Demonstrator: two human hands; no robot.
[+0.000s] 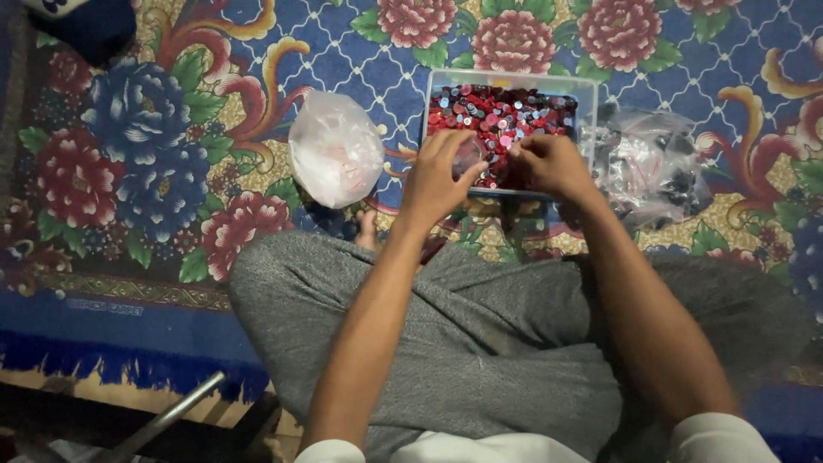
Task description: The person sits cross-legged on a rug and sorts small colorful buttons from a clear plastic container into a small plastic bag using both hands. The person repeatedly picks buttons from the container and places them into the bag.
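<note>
On floral carpet (154,129), button tray (511,82), hands (497,167)

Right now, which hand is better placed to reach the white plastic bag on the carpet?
Probably the left hand: the white plastic bag lies on its side, while the right hand is farther off over the clear box of red buttons.

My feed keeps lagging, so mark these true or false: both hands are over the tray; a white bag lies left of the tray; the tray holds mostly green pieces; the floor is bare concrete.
1. Both the left hand and right hand are over the clear tray: true.
2. A white bag lies left of it: true.
3. Mostly green pieces: false, the small round pieces are mostly red.
4. Bare concrete floor: false, a floral carpet covers it.
</note>
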